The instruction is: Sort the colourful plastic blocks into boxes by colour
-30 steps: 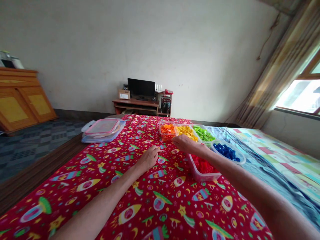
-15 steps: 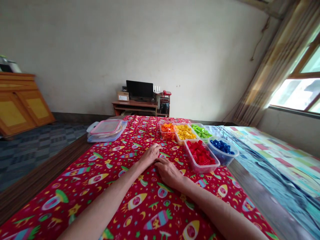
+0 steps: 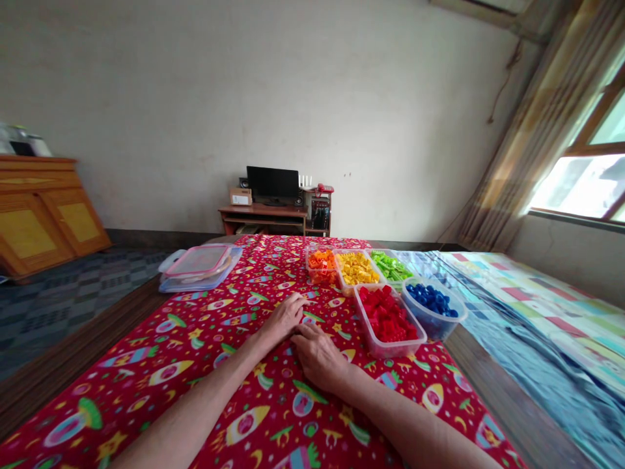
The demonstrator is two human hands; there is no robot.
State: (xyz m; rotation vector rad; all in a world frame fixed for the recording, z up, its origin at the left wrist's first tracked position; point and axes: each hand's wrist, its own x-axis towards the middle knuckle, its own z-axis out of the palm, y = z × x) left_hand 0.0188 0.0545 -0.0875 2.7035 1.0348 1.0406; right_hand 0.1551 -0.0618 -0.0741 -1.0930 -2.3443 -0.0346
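My left hand (image 3: 284,316) rests palm down on the red patterned cloth (image 3: 244,423), its fingers lying loosely together and holding nothing. Just nearer to me, my right hand (image 3: 319,355) also lies on the cloth with relaxed, slightly bent fingers and nothing in them. The fingertips of the two hands almost meet. To the right of my right hand stands a clear tub of red plastic blocks (image 3: 385,316). Behind it are tubs of orange pieces (image 3: 322,266), yellow pieces (image 3: 358,268) and green pieces (image 3: 389,266). A round tub holds blue pieces (image 3: 431,299).
Stacked container lids (image 3: 198,264) lie at the table's far left. Beyond the table is a desk (image 3: 263,213) with a monitor (image 3: 272,185). On the right, a bed (image 3: 532,312) with a blue cover adjoins the table edge. A wooden cabinet (image 3: 49,218) stands far left.
The camera view has tilted up slightly, so the table and tubs sit lower in the picture. Both hands keep the same pose on the cloth.
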